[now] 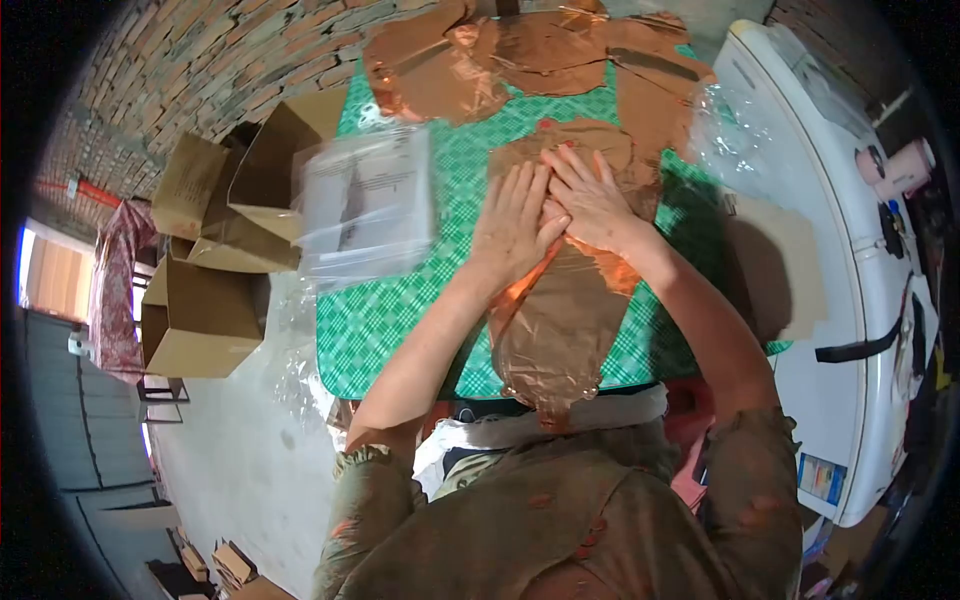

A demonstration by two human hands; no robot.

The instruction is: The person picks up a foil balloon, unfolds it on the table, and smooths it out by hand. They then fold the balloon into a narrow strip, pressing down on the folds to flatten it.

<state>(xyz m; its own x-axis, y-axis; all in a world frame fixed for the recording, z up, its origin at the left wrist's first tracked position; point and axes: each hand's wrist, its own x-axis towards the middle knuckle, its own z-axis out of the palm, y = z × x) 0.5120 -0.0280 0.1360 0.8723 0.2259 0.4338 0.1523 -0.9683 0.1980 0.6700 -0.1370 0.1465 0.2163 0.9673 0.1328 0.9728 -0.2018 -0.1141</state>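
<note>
A flat copper foil balloon (556, 330) lies on the green checked table (390, 320), its tail hanging over the near edge. My left hand (512, 222) and my right hand (592, 198) press flat on its upper half, side by side, fingers spread and thumbs overlapping. Neither hand grips anything. Further copper foil balloons (520, 55) lie piled at the table's far end. A stack of clear plastic bags with printed sheets (365, 205) sits just left of my left hand, blurred.
Open cardboard boxes (215, 250) stand left of the table, beside a brick wall. A white appliance (850, 250) runs along the right, with a pink cup (905, 168) on it. Loose clear plastic (735, 125) lies at the table's right edge. Concrete floor below left.
</note>
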